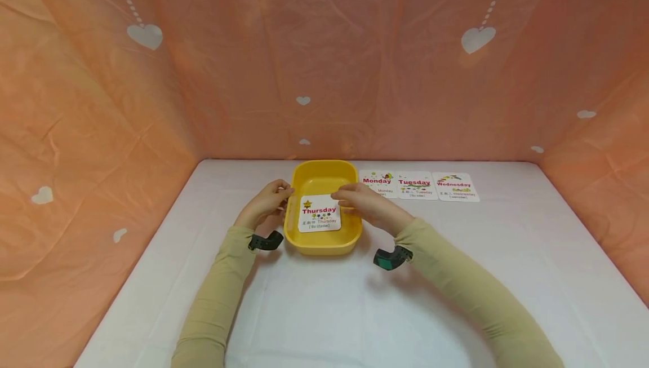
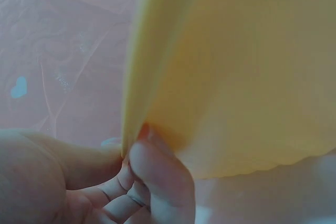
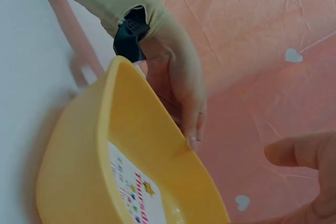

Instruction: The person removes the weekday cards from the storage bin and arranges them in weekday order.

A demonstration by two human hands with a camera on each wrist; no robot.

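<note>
A yellow plastic box stands on the white table, longer side running away from me. Inside it lies a white card printed "Thursday", face up, with stars on it. My left hand pinches the box's left rim between thumb and fingers, as the left wrist view shows close up. Over the right rim reaches my right hand, its fingertips near the card's right edge. In the right wrist view the right thumb stands apart from the fingers, with nothing between them.
Cards reading "Monday", "Tuesday" and "Wednesday" lie in a row right of the box. Orange cloth with white hearts hangs behind and along both sides of the table.
</note>
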